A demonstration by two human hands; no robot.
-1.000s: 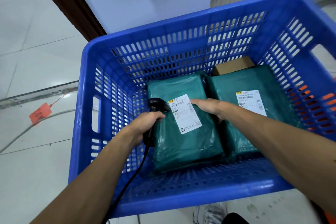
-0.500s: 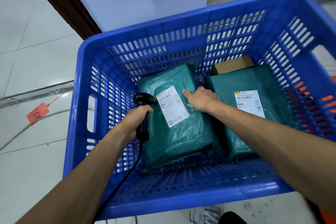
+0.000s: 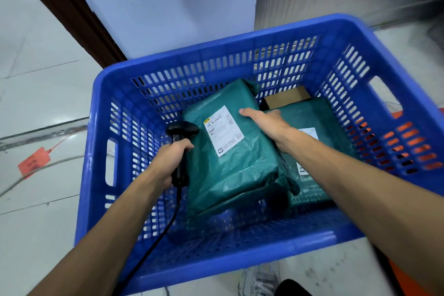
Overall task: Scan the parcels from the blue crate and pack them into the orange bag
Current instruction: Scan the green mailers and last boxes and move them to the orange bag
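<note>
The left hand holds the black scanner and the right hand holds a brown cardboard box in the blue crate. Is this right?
Not quite. The head view shows the right hand holding the tilted green parcel, not the cardboard box behind it. The left hand does hold the black scanner, in the blue crate.

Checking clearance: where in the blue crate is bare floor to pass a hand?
Bare floor runs along the blue crate's near wall, in front of the left parcel and right parcel. The strip by the left wall holds the left hand and scanner. The far right is crowded: right hand, right parcel and cardboard box close together.
</note>
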